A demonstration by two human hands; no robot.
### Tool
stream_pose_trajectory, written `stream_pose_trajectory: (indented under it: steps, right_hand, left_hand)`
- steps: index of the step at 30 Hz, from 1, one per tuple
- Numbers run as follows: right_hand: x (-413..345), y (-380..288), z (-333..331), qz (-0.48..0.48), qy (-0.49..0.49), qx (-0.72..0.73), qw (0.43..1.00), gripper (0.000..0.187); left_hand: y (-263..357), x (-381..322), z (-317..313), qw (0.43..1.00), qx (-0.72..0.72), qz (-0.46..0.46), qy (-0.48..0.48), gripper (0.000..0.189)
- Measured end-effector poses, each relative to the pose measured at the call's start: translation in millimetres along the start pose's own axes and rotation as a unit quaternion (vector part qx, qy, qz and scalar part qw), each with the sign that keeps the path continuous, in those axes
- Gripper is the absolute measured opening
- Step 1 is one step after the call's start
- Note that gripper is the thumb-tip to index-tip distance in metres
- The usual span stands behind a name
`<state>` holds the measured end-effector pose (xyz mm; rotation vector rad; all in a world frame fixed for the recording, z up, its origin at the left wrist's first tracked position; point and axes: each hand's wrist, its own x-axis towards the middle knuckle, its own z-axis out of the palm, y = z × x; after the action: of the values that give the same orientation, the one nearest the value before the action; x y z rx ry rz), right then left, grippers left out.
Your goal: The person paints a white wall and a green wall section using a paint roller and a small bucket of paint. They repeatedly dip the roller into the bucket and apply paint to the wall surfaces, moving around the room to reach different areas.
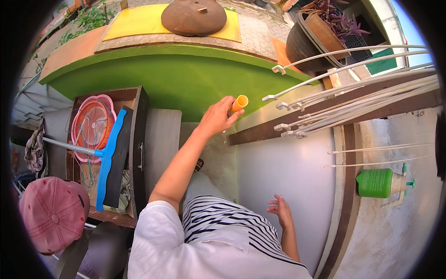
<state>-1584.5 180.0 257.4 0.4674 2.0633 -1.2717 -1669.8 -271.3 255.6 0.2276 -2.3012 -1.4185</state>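
Observation:
My left hand (pixel 218 114) reaches forward beside the green wall, its fingers around an orange tube-like handle (pixel 241 101) whose open end faces up towards me. What the handle belongs to is hidden beneath the hand. Low on the right, my right hand (pixel 281 209) hangs near my striped shirt with nothing in it, its fingers apart. A squeegee with a blue head (pixel 110 153) and a metal pole lies across a dark wooden drawer (pixel 138 118) on the left, over pink and orange plastic baskets (pixel 93 122) with loose wire or string.
White plastic-coated rods with hooked ends (pixel 334 104) jut in from the right along a brown beam (pixel 258 134). A green pump sprayer (pixel 374 183) is at the right wall. On the ledge ahead stand a rounded brown lid (pixel 193 17) and large plant pots (pixel 306 45). A pink cap (pixel 54 214) is lower left.

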Motion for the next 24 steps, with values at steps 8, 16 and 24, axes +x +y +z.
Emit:
stream_pose_trajectory:
  steps: [8, 16, 24]
  right_hand:
    - [43.2, -57.0, 18.0, -0.020, -0.017, -0.022, 0.999, 0.071]
    - [58.1, -58.4, 13.4, -0.008, -0.009, -0.061, 0.998, 0.063]
    - [110.9, -174.2, 115.1, -0.163, -0.051, -0.232, 0.958, 0.059]
  left_hand:
    - [-62.1, 48.8, 37.5, 0.997, 0.035, -0.014, -0.071, 0.038]
    - [-78.2, 71.7, 64.0, 0.992, 0.009, -0.041, -0.122, 0.034]
    - [-103.5, 59.3, 99.5, 0.993, 0.025, -0.055, -0.101, 0.035]
